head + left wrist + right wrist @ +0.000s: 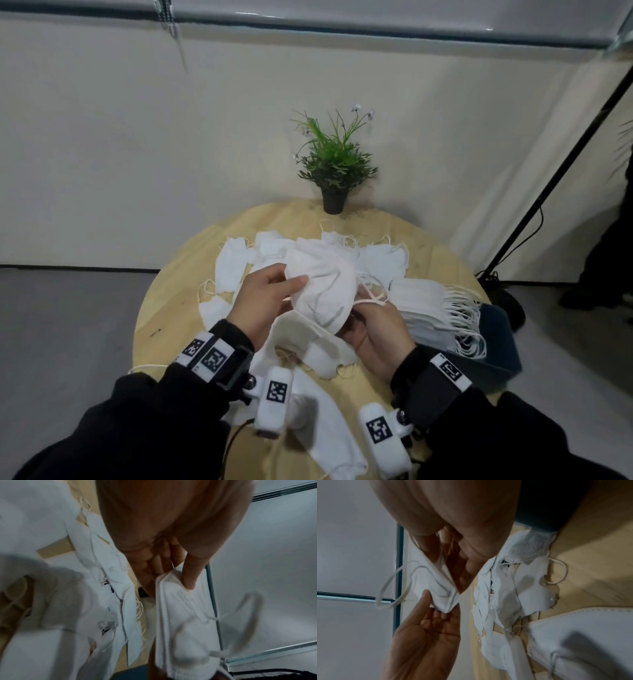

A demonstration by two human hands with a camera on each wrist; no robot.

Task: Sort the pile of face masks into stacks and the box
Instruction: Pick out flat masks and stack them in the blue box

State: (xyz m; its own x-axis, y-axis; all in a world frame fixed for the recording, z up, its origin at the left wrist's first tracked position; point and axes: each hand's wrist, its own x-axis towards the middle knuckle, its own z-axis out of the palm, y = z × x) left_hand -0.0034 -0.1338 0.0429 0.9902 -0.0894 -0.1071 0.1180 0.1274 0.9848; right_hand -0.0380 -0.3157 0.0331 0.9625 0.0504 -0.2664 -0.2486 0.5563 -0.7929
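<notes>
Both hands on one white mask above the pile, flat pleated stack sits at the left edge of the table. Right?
Not quite. Both the left hand and the right hand do hold one white mask above the pile, but the head view shows the pleated stack at the right edge of the table, beside the dark box.

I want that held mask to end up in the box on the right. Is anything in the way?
Both hands, left hand and right hand, hold the mask above the table. Between it and the dark box lies the stack of flat masks, its loops hanging over the box's near rim.
</notes>
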